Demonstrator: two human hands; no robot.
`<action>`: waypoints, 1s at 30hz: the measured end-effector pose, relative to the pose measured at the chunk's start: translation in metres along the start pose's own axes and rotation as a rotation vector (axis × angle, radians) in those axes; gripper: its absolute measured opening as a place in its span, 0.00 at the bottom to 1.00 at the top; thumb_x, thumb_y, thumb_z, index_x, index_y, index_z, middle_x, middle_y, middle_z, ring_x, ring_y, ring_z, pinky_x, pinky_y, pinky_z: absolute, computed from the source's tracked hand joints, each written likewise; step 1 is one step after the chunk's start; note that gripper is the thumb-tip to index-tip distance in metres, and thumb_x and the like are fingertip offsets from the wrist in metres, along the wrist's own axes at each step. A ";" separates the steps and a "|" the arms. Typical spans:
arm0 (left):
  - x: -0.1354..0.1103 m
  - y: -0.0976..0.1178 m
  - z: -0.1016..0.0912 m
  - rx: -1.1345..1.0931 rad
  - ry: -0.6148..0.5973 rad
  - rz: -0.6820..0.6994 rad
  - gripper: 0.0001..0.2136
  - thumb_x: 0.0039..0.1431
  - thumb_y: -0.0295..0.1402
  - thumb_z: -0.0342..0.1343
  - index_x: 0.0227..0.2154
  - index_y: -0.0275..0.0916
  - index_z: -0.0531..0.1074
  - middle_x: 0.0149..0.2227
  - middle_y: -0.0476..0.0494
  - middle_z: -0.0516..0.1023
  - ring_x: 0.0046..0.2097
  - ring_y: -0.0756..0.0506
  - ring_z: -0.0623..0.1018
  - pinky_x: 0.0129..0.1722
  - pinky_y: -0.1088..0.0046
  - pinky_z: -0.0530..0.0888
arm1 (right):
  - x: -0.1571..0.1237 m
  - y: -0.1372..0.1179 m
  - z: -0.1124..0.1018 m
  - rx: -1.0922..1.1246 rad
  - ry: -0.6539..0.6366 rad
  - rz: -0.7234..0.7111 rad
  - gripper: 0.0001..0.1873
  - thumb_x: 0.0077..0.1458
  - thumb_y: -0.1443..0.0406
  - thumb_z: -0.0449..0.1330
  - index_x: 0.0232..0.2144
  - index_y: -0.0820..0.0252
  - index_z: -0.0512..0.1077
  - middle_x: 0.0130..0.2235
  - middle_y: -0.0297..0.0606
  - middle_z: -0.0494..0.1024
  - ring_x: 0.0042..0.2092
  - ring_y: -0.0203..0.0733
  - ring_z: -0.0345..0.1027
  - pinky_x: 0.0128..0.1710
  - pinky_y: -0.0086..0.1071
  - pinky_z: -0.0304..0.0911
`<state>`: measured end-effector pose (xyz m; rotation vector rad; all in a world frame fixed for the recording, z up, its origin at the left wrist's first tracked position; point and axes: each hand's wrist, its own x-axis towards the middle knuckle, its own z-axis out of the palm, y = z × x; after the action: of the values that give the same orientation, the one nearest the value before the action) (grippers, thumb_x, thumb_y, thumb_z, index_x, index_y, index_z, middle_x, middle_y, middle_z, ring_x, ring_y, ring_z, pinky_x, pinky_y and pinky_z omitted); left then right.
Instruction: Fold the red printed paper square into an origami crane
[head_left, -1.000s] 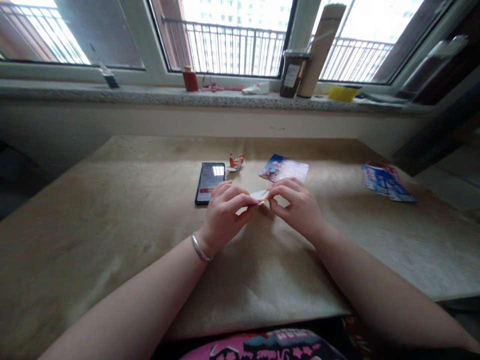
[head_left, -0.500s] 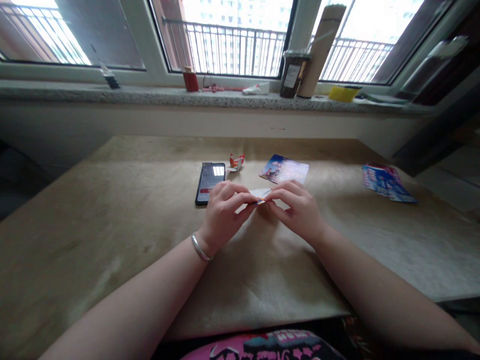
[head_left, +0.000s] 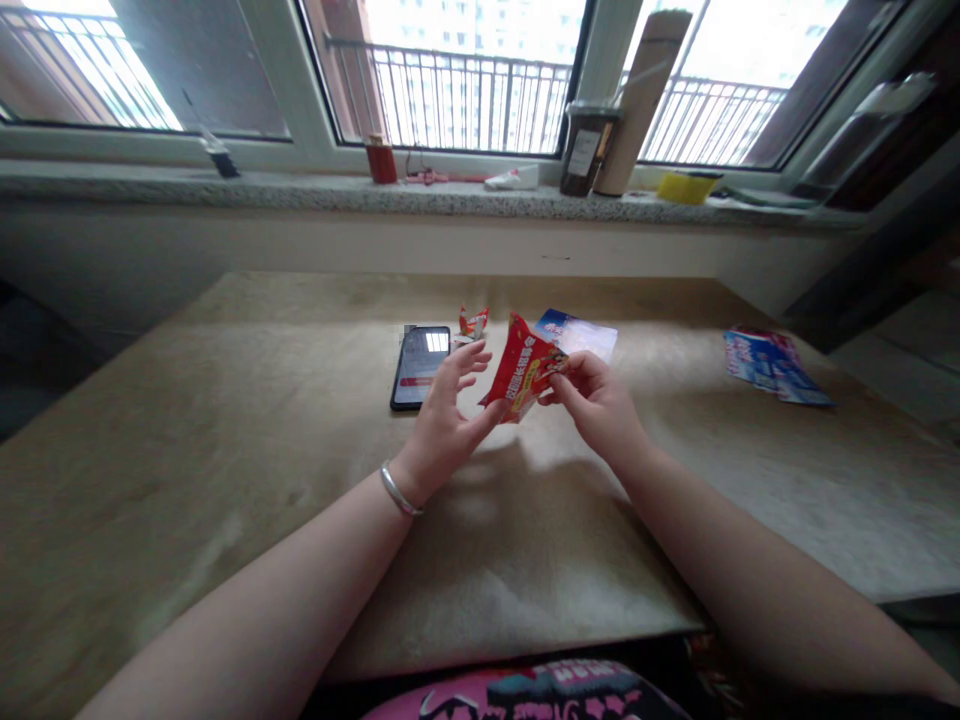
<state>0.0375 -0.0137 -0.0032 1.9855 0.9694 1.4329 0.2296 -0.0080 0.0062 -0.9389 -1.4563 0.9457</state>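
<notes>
Right hand point(head_left: 600, 410) pinches the right edge of a red printed paper sheet point(head_left: 521, 380), held tilted above the tan wooden table point(head_left: 262, 450). Left hand point(head_left: 442, 420) is spread loose, thumb at the sheet's lower corner, with a black phone point(head_left: 418, 365) just beyond. Bracing that corner while the pinch stays firm should keep the sheet steady.

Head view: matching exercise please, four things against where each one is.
1 red paper
2 phone
3 red can
4 blue packet

A on the windowsill
B far right of the table
C pinched in the right hand
D lying screen up, left of the red paper

Pairs: 1-C, 2-D, 3-A, 4-B
</notes>
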 end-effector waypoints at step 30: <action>0.000 0.008 -0.003 0.408 -0.174 0.069 0.12 0.57 0.28 0.52 0.43 0.42 0.72 0.50 0.41 0.70 0.50 0.44 0.71 0.51 0.62 0.70 | 0.003 0.012 0.005 -0.050 -0.140 0.093 0.18 0.48 0.54 0.61 0.39 0.55 0.64 0.40 0.36 0.73 0.41 0.39 0.69 0.35 0.32 0.68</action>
<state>0.0368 -0.0186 0.0042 2.4090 1.1969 1.1375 0.2255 -0.0012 -0.0047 -1.0006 -1.5711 1.0658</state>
